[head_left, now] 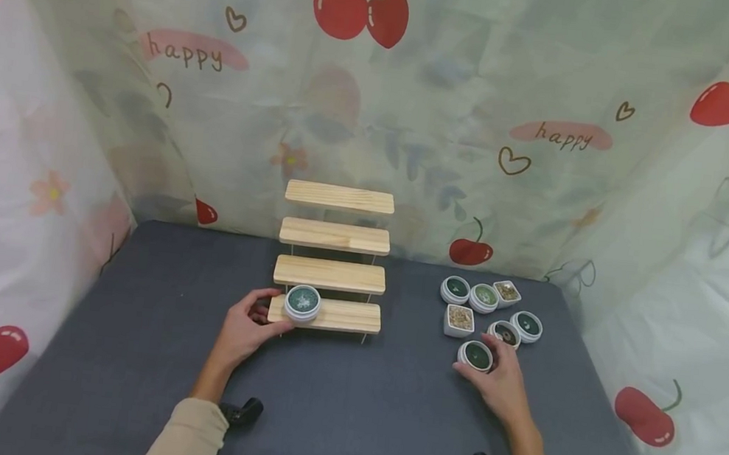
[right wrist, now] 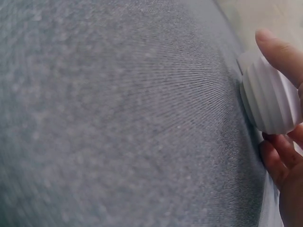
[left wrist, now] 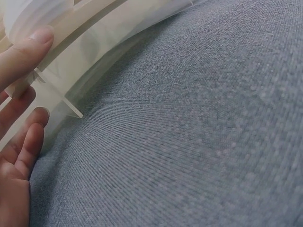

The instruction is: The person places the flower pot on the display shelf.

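Observation:
My left hand (head_left: 245, 328) is at the left end of the lowest step of a wooden tiered rack (head_left: 348, 316). A small round white pot with a green speckled top (head_left: 302, 302) stands on that step, thumb against its front and a finger at its left side. In the left wrist view the thumb lies along the ribbed pot (left wrist: 33, 18), other fingers below the board's end. My right hand (head_left: 502, 381) pinches another round white pot, dark green on top (head_left: 476, 356), between thumb and fingers. Its ribbed side (right wrist: 269, 97) shows in the right wrist view, close over the cloth.
Beyond the right hand cluster more round pots (head_left: 455, 290) and two square white pots (head_left: 459, 320) with tan grainy tops. The rack's upper boards (head_left: 339, 197) rise toward a cherry-printed curtain (head_left: 415, 129). Dark grey cloth (head_left: 371, 414) covers the table.

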### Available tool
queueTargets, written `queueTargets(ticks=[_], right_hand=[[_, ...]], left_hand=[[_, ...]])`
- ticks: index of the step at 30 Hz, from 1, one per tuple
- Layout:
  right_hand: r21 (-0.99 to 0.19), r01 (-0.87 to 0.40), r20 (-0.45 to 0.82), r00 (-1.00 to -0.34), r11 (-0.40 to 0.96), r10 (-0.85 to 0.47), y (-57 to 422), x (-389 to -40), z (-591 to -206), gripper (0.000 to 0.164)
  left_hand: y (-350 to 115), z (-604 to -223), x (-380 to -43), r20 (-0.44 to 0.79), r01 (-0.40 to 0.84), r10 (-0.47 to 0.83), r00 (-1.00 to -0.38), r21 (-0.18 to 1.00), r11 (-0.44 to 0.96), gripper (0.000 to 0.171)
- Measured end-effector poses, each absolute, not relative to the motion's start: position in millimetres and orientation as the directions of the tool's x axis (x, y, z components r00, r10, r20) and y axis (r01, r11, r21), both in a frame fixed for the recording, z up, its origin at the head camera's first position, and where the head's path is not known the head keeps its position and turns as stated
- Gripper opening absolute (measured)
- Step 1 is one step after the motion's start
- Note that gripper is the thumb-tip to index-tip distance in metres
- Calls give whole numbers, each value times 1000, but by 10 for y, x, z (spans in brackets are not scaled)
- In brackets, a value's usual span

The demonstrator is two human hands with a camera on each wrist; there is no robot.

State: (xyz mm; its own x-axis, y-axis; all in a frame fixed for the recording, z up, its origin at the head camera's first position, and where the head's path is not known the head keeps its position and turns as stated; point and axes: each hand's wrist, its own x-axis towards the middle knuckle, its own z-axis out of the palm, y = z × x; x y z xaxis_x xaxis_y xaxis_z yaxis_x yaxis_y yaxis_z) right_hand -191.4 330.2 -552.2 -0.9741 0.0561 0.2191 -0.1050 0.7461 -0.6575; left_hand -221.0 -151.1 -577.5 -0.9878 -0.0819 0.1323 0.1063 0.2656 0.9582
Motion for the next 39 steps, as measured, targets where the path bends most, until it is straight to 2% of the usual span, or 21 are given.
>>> queueTargets(ticks=[13, 20, 29, 39], right_hand=[[-665, -93, 195, -979, 741, 52, 3301, -1927, -5532, 74], [-657, -72, 184, -981, 751, 66, 3239, -1912, -5488, 75], [-617, -117, 248, -968, 778, 51, 3065, -1958, -5310, 74], [-711, -209, 287, -958, 672, 6, 2706, -2048, -5160, 70]], left_hand=[[-1500, -5760, -2211, 138, 111, -84, -987, 957, 269, 68], [-1498, -5786, -2216, 133, 107, -86, -987, 958, 264, 67], [-1504, -5748, -2198, 126, 98, -92, -988, 962, 256, 66], [-1504, -5754, -2194, 134, 107, -84, -987, 958, 265, 67]])
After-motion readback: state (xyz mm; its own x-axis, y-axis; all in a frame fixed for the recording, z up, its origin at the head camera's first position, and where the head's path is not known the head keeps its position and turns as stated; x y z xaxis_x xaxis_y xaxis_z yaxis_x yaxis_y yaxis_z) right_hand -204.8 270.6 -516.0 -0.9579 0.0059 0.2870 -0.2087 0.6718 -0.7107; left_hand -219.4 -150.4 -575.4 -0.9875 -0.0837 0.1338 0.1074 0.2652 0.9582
